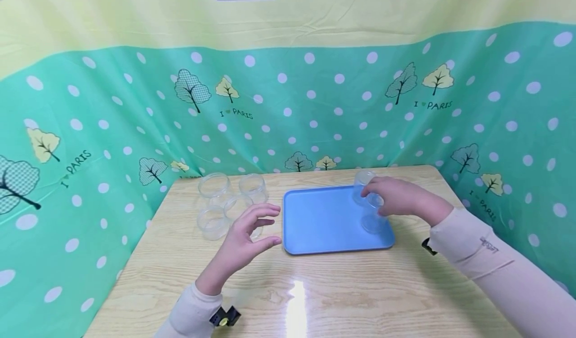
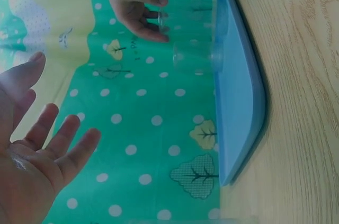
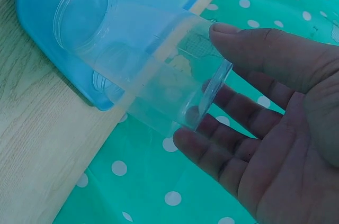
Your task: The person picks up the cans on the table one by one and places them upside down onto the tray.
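My right hand (image 1: 398, 196) holds a clear plastic jar (image 3: 153, 57) by its base end, thumb on one side and fingers on the other. This jar is upside down, its threaded mouth toward the right part of the blue tray (image 1: 321, 223). Just behind it, a second clear jar (image 1: 361, 180) stands on the tray, partly hidden by the hand. Over the table, by the tray's left edge, my left hand (image 1: 243, 240) has its fingers spread apart from the thumb and holds nothing. Its nearest objects are several clear jars (image 1: 213, 187) grouped on the table.
The wooden table (image 1: 265, 288) extends in front of the tray, with a bright reflection near its front. Green and yellow curtain cloth (image 1: 288, 103) hangs behind the table and along both sides. Small black devices (image 1: 225, 316) sit at the sleeves.
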A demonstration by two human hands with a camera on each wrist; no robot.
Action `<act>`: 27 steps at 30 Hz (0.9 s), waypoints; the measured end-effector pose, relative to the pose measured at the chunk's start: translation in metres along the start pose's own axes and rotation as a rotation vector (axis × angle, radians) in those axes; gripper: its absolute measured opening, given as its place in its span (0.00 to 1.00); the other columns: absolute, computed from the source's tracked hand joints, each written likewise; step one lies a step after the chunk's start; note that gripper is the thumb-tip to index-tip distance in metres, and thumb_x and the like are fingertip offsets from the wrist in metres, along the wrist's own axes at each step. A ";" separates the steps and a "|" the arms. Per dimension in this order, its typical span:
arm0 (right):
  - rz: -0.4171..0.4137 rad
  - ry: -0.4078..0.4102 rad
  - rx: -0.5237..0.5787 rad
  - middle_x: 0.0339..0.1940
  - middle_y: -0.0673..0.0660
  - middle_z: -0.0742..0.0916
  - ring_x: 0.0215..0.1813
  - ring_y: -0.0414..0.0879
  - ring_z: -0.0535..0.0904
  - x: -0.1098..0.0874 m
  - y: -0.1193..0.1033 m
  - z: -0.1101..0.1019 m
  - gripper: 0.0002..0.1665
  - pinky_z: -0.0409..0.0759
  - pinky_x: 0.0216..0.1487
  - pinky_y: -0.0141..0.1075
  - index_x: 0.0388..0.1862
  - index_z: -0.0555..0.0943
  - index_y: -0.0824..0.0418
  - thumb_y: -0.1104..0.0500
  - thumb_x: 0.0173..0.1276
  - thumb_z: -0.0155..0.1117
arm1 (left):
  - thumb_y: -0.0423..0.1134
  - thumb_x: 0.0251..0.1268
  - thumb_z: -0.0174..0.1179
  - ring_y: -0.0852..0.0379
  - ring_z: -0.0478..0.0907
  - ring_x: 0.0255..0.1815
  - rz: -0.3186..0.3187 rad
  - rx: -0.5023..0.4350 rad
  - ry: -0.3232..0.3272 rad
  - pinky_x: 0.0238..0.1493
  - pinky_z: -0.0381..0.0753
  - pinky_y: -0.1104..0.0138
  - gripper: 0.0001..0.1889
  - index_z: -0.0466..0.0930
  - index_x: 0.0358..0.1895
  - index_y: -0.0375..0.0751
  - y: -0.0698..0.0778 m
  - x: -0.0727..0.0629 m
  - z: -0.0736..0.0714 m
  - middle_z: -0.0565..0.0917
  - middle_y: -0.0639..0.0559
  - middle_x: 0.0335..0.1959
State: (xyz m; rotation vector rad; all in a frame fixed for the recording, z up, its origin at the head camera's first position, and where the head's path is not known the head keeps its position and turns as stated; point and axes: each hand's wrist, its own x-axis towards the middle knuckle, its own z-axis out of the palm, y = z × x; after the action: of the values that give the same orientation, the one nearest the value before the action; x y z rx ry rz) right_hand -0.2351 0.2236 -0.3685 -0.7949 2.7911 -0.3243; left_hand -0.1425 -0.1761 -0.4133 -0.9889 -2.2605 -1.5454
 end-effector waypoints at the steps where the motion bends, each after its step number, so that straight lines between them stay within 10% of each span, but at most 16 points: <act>1: 0.001 -0.001 0.003 0.64 0.62 0.82 0.61 0.59 0.79 0.000 -0.001 0.000 0.30 0.84 0.56 0.53 0.60 0.83 0.56 0.66 0.56 0.78 | 0.26 0.54 0.76 0.56 0.75 0.66 -0.002 0.007 -0.002 0.59 0.84 0.52 0.29 0.78 0.60 0.42 0.000 0.000 0.000 0.79 0.42 0.63; 27: -0.126 0.251 0.087 0.67 0.54 0.80 0.69 0.56 0.74 -0.006 -0.028 0.005 0.31 0.80 0.65 0.54 0.66 0.80 0.52 0.56 0.63 0.78 | 0.34 0.58 0.76 0.54 0.76 0.65 0.024 0.098 -0.045 0.60 0.83 0.53 0.25 0.80 0.59 0.47 0.001 0.000 -0.002 0.80 0.48 0.62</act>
State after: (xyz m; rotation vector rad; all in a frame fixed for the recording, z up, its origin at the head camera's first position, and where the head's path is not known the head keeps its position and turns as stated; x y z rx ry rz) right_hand -0.2147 0.2034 -0.3651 -0.9724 2.9360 -0.6015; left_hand -0.1417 -0.1776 -0.4115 -1.0299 -2.3216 -1.4015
